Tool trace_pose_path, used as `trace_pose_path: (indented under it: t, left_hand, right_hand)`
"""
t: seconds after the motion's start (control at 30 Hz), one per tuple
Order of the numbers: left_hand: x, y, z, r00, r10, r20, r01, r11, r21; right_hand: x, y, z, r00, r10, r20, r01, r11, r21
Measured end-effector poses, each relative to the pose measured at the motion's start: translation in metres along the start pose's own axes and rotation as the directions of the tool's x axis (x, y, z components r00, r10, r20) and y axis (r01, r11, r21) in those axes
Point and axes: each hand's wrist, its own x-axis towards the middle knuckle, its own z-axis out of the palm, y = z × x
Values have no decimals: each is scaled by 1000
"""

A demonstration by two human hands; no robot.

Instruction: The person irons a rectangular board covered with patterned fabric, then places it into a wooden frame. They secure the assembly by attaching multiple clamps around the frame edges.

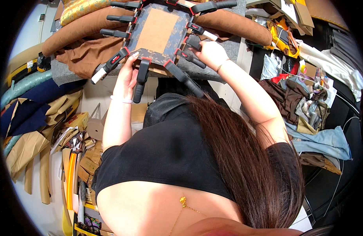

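Note:
A rectangular board (158,31) with a brown cardboard middle and a dark patterned fabric border lies on the grey worktop (213,72). Several black spring clamps with red jaws ring its edges. My left hand (127,74) rests at the board's near edge, fingers around the handle of a black clamp (141,78). My right hand (209,53) grips another black clamp (191,57) at the board's right edge. Long dark hair hangs over my right shoulder and hides part of that arm.
Rolled brown fabric bolsters (83,29) lie behind the board, another roll (236,25) to its right. Cardboard and paper scraps (55,129) pile on the floor at left. Heaped cloth pieces (303,102) and boxes (295,11) fill the right side.

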Motion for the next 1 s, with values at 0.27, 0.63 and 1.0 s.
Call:
trace_pose_path:
  t: [0.27,0.63,1.0]
  left_hand:
    - [-11,6,21,998,-6,-62,7,1000,15]
    - [0,6,0,1000,-27,-2,27,998,64]
    - [7,5,-5,999,28,-33,-23,989,145]
  right_hand:
    - [-1,2,16,999,-4,35,4,1000,21]
    - [-1,-1,22,998,49,30,-50,998,42]
    - [-4,-4,20,997,76,20,-77,995,57]
